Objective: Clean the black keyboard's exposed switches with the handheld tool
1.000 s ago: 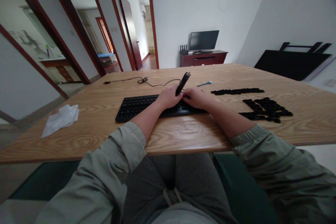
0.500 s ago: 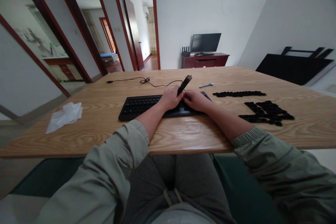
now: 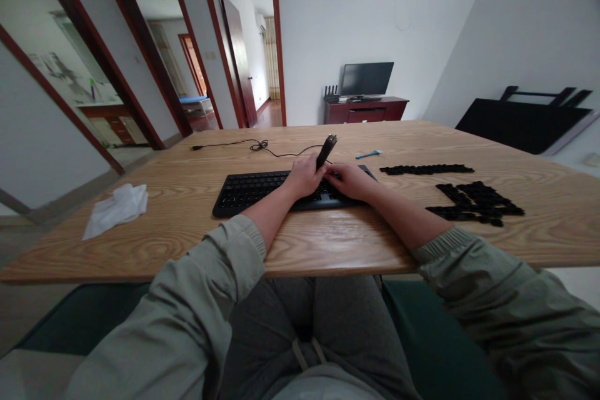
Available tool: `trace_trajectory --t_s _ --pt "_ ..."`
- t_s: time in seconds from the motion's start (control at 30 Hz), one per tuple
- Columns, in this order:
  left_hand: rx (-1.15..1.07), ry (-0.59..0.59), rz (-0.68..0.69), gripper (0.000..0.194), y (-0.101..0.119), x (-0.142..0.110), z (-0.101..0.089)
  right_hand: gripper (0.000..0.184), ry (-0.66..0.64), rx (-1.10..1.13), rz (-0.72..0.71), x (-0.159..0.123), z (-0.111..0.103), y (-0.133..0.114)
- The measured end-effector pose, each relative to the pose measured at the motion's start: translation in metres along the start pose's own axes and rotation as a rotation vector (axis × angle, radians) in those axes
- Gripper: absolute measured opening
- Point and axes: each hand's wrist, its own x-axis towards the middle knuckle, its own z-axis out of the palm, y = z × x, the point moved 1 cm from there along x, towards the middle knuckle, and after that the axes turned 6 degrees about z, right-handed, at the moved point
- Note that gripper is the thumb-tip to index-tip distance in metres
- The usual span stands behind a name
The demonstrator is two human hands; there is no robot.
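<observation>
Head view, the only one: looking forward and down over a wooden table point(image 3: 328, 244). Taking the black keyboard point(image 3: 253, 190) as landmark, lying flat on the table. Gripping a black stick-like tool point(image 3: 327, 151) in the left hand point(image 3: 302, 176), tilting it up and rightward above the keyboard's right part. Bending the right hand point(image 3: 349, 180) over that same part, fingertips close by the left's; not telling whether pinching anything, being hidden behind own fingers.

Judging progress: probably being partway. Seeming done: laying out a long row of small black pieces point(image 3: 426, 169), looking like keycaps, and a patchy cluster point(image 3: 478, 203) of more, both lying right of the keyboard. Seeming left: attending to the keyboard's right part under both hands; not making out which slots are bare or filled, nor whether fitting or removing.

Also noting a blue brush-like tool point(image 3: 369, 154) behind the keyboard toward its right end, a looped black cable point(image 3: 259, 145) behind it, ending in a plug point(image 3: 195, 147) off behind-left, and a crumpled white cloth point(image 3: 116, 207) well left of it. Spotting a monitor point(image 3: 368, 79) far beyond the keyboard.

Checking brands, labels, writing: finding none legible; being too small and blurred for reading key legends.
</observation>
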Motion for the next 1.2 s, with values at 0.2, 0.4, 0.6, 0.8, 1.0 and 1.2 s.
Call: trace_trajectory --t_s 0.2,0.4,0.6,0.8,1.0,1.2 --pt "-0.012 -0.003 0.012 0.022 0.0014 0.0000 0.0001 0.028 0.013 0.015 -0.023 -0.0019 -0.0013 -0.0004" --pt "0.015 -0.018 -0.010 0.023 0.0013 0.0005 0.0011 0.028 0.032 -0.014 -0.039 -0.0029 -0.0029 -0.0009" --pt "-0.010 -0.020 -0.020 0.021 0.0010 0.0005 0.0023 0.028 0.058 -0.011 -0.041 -0.0028 -0.0014 -0.0003" --pt "-0.035 -0.007 -0.048 0.021 -0.0001 0.0005 0.0011 0.028 0.089 0.038 -0.061 -0.0005 -0.0018 -0.0023" --pt "-0.110 0.094 -0.110 0.022 -0.0012 0.0007 0.0016 0.026 0.127 0.090 -0.053 0.0042 0.0010 -0.0065" --pt "-0.362 0.226 -0.232 0.018 -0.0075 0.0037 -0.0049 0.026 0.032 0.019 0.138 0.0021 -0.0022 -0.0021"
